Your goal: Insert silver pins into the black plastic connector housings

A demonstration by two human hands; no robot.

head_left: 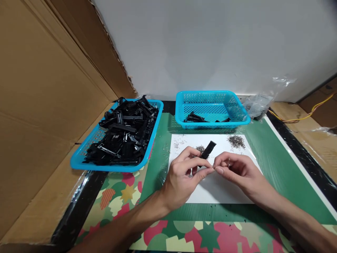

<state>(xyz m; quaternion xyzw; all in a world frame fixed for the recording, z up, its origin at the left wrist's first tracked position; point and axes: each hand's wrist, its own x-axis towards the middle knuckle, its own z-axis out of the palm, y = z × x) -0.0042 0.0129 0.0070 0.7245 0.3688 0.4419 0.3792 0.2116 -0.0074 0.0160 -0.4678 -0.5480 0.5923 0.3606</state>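
My left hand [184, 172] is closed around a narrow black plastic part [209, 150], which sticks up past its fingers at a slant. The thumb and forefinger of that hand also meet in a pinch. My right hand [237, 170] pinches at the same spot, its fingertips touching those of the left. Whatever lies between the fingertips is too small to make out. Beneath both hands is a white sheet [216, 191]. On it, a heap of tiny bent metal pieces [236, 141] lies at the back right, and a smaller heap [200, 149] shows behind my left hand.
At the left, a blue basket [161, 116] is piled with similar black plastic parts [123, 130]. Another blue basket [210, 94] at the back holds several. Beside it sits a clear plastic bag [259, 103]. Cardboard [52, 88] walls the left; yellow wires [313, 110] run at right.
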